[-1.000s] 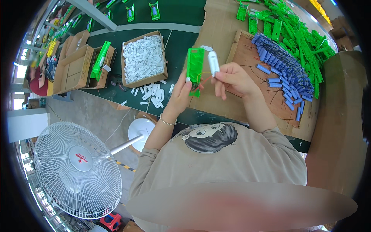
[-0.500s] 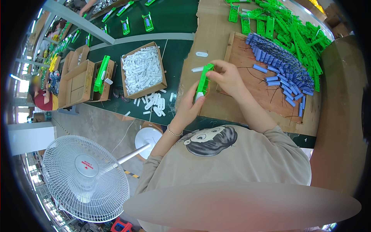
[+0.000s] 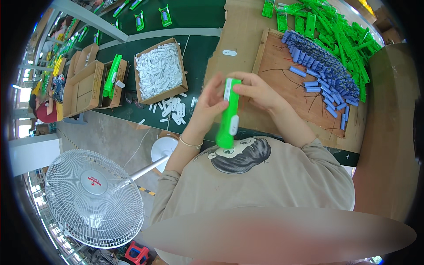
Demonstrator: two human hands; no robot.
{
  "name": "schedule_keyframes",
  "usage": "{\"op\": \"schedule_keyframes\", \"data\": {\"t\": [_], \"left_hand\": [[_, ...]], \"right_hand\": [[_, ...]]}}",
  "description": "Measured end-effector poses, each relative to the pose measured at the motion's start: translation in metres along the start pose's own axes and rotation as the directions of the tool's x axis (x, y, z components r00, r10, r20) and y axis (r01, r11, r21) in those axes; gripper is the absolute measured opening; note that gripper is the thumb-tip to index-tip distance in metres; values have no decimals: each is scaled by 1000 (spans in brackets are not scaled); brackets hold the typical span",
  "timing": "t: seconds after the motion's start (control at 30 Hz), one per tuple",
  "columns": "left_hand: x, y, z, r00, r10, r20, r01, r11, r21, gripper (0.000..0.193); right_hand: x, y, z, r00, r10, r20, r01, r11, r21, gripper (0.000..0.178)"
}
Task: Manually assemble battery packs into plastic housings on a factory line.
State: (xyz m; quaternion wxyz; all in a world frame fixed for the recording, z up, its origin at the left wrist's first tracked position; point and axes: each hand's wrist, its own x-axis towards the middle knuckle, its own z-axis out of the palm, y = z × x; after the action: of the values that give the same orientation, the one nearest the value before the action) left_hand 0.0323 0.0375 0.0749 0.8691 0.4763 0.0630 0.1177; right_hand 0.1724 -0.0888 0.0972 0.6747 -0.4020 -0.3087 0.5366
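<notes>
A long green plastic casing (image 3: 229, 115) is held upright in front of my chest, its lower end blurred by motion. My right hand (image 3: 260, 91) pinches its upper end between thumb and fingers. A narrow white strip (image 3: 227, 89) shows along that upper end, and a white oval piece (image 3: 234, 125) sits on the side lower down. My left hand (image 3: 207, 107) is at the casing's left side, thumb against or very near its edge; its other fingers are smeared. Beyond my hands, a white oval plate (image 3: 229, 52) lies on the cardboard sheet (image 3: 240, 33).
Right of my hands, a wooden board (image 3: 282, 95) carries many blue wired cells (image 3: 316, 66), with green casings (image 3: 338, 39) heaped behind. To the left stand a carton of white pieces (image 3: 160, 71) and an open box (image 3: 84, 90). A white fan (image 3: 95, 198) stands at lower left.
The casing has turned over and swung downward toward my chest. My left hand has shifted from its lower end to its upper left side. The nearer white strip no longer shows on the cardboard.
</notes>
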Motion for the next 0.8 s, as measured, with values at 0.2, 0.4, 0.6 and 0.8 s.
{"op": "schedule_keyframes", "data": {"t": [0.2, 0.4, 0.6, 0.8], "left_hand": [[-13, 2, 8, 977, -212, -15, 212, 962, 172, 73], [-12, -1, 7, 997, 77, -14, -35, 594, 804, 52], [-11, 0, 12, 982, 163, -94, -17, 570, 821, 39], [-9, -9, 2, 971, 225, -84, -28, 453, 891, 37]], "right_hand": [[3, 9, 4, 976, 4, -216, -38, 988, -151, 38], [6, 18, 17, 854, -290, -432, 71, 887, -456, 44], [6, 19, 3, 881, -228, -416, -107, 759, -642, 23], [2, 19, 15, 883, -158, -441, -152, 794, -589, 22]]}}
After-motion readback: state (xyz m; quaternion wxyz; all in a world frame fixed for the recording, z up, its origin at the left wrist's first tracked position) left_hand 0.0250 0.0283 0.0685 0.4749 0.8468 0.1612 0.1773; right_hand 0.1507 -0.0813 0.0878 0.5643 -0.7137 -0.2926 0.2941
